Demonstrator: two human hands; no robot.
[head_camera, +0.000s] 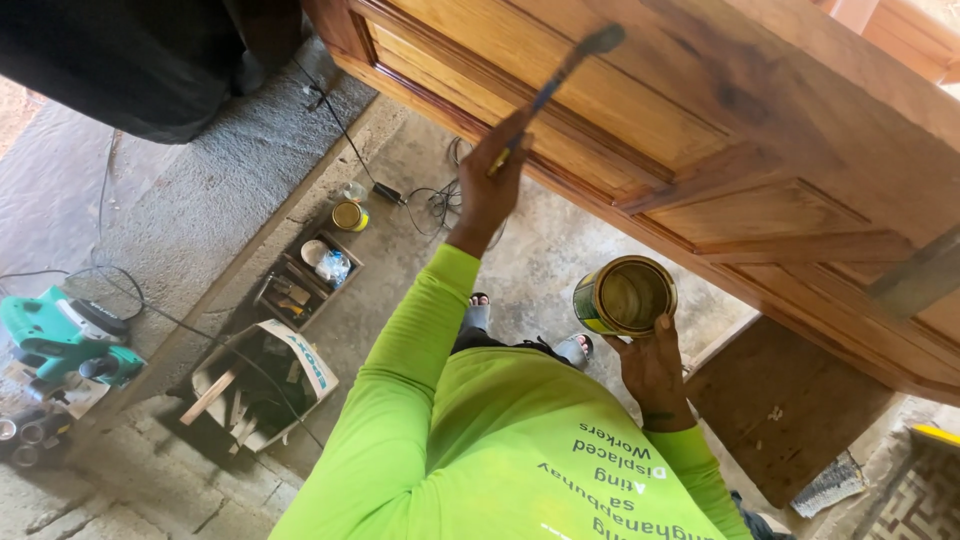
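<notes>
The brush (565, 70) is a slim one with a dark blue handle and a dark head of bristles, and its head lies against a raised panel of the wooden door (760, 130), a warm, orange-brown door with framed panels that runs slanting across the upper right of your view. Your left hand (492, 185) has its grip clamped on the lower end of the brush handle, fingers wrapped shut round it, arm stretched up in a bright lime-green sleeve (400, 360). The brush reaches up and to the right from that hand, so the bristles sit well above your knuckles on the door.

Your right hand (652, 372) has its grip closed under and around the tin (624, 295), a round can with a green and yellow wall, open at the top, tilted toward you so its yellowish inside shows (what lies at the bottom you cannot tell). The tin sits just below the door's lower edge, well apart from the brush.

Below, your feet in sandals (520, 330) stand on a rough concrete floor (200, 210). To the left lie a wooden tray (305, 275) of small odds and ends, a small yellow-lidded tin (350, 215) near it, a cardboard box (262, 385) with sticks of wood, a green power tool (62, 335) and loose black cable (420, 195).
</notes>
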